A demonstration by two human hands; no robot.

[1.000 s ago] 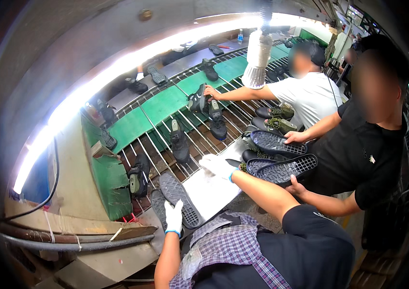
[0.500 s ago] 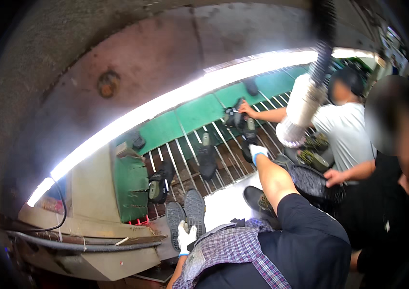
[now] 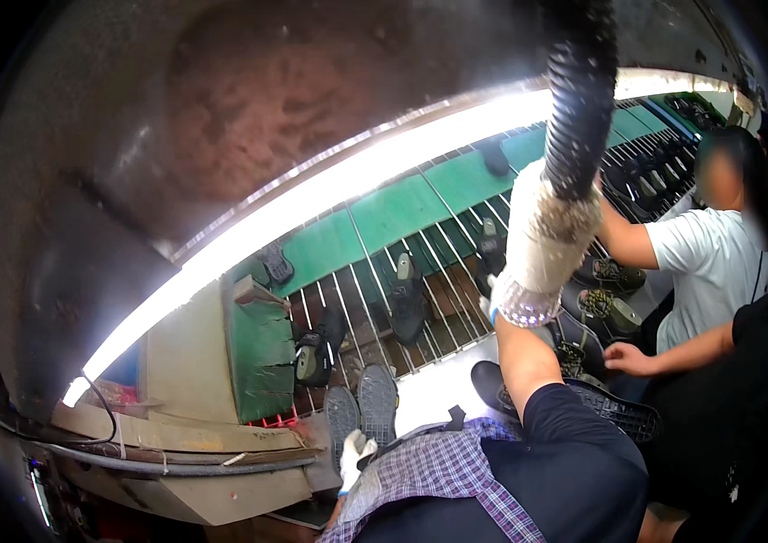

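Right grip: the right hand (image 3: pixel 549 237), in a white knitted glove, is wrapping its fingers shut around the black ribbed flexible hose (image 3: pixel 580 95) that is hanging down from above; the arm is reaching upward.
Hose position: it is running from the top edge of the view down into the gloved fist, above the conveyor of metal rods (image 3: pixel 420 271).
Left grip: the left hand (image 3: pixel 354 455), also white-gloved, is resting low against a grey patterned shoe sole (image 3: pixel 377 403); whether its fingers are pinching the sole or merely lying on it, I cannot tell.
Beside it: a second grey sole (image 3: pixel 341 414) is lying just alongside the first.
Conveyor load: a black shoe (image 3: pixel 407 303) is sitting on the rods, with green panels (image 3: pixel 398 210) behind.
Table: a white table (image 3: pixel 434 389) is lying between the rods and the person's chest.
Neighbour: a person in a white shirt (image 3: pixel 708 262) is working at the right, near black soles (image 3: pixel 617 412).
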